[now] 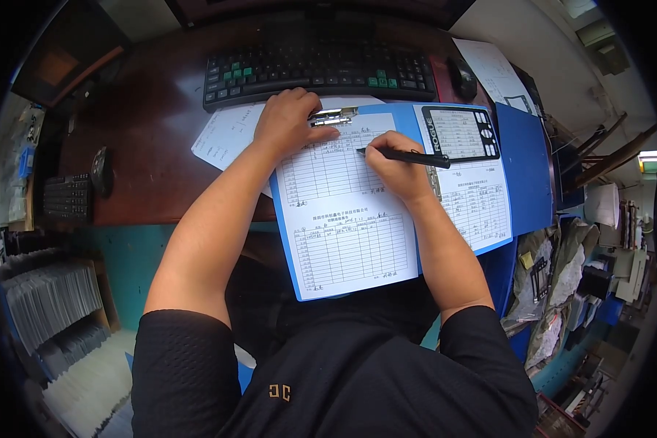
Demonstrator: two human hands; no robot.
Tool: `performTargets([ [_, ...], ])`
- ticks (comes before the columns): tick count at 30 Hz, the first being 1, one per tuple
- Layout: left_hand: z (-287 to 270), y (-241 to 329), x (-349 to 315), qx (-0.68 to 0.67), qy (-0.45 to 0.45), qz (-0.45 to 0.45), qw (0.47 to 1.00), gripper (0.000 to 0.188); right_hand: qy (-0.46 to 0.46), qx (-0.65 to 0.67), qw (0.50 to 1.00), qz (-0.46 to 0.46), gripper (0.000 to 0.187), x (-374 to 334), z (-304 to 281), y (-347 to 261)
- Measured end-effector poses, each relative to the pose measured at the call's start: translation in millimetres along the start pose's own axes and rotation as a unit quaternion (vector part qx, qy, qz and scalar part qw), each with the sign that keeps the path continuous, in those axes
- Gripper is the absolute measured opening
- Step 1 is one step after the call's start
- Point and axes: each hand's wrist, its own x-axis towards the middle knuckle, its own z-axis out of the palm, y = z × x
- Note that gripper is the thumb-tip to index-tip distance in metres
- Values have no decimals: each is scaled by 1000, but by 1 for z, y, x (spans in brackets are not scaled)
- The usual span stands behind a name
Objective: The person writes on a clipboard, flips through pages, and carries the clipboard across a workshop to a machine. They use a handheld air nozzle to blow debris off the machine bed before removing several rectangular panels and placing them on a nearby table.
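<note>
A blue clip folder [283, 244] lies unfolded before me, tilted, its lower part hanging past the table's front edge. Printed table forms [350, 252] with handwriting fill its left side. My left hand [288, 120] grips the folder's upper left corner, fingers bent over the top edge and thumb on the paper beside the metal clip [334, 115]. A black pen [416, 157] is pinched in my right hand [400, 166], its tip at the upper form's rows. On the right side, a black-framed clear plate with cutouts [461, 133] covers part of another form [474, 212].
A black keyboard [317, 73] stands behind the folder, with a mouse [462, 78] to its right. Loose paper [223, 139] lies partly beneath the folder. A second mouse [102, 171] and keyboard [67, 198] are at far left. Stacked sheets [51, 299] fill shelving at lower left.
</note>
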Motion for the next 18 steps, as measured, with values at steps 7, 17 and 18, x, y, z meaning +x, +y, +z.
performTargets([
  [7, 0, -1, 1, 0, 5, 7, 1000, 52, 24, 34, 999, 17, 11, 0, 4, 3],
  [17, 1, -4, -1, 1, 12, 18, 1000, 51, -58, 29, 996, -61, 18, -2, 6, -6],
  [18, 1, -4, -1, 1, 12, 17, 1000, 51, -84, 34, 991, -96, 19, -2, 8, -9],
])
